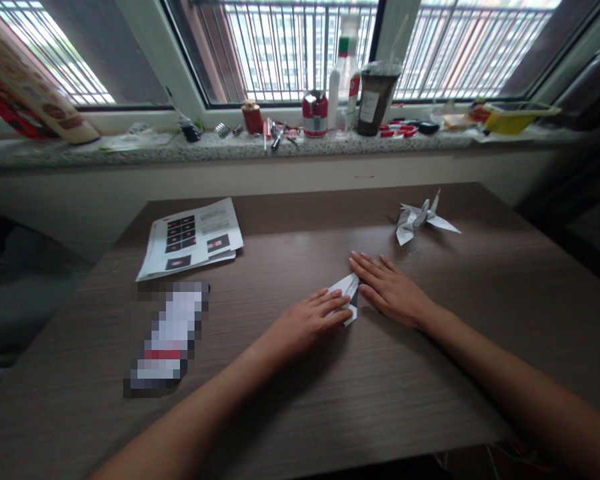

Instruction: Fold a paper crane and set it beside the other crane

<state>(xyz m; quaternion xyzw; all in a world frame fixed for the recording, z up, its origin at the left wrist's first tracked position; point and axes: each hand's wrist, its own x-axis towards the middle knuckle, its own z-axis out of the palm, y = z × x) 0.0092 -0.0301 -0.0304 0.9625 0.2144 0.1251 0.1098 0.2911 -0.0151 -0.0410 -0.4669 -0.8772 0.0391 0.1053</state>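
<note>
My left hand (304,323) lies flat on the paper (349,283) (light, probably creases easily; hold edges), my right hand (391,291) outspread at its tip.

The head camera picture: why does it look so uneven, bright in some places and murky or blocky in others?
In the head view, daylight through the window washes out the buildings beyond; the desk has a soft sheen, with shadow near the left hand; the far side edges look dark and soft; a pixelated object is unreadable.
</note>
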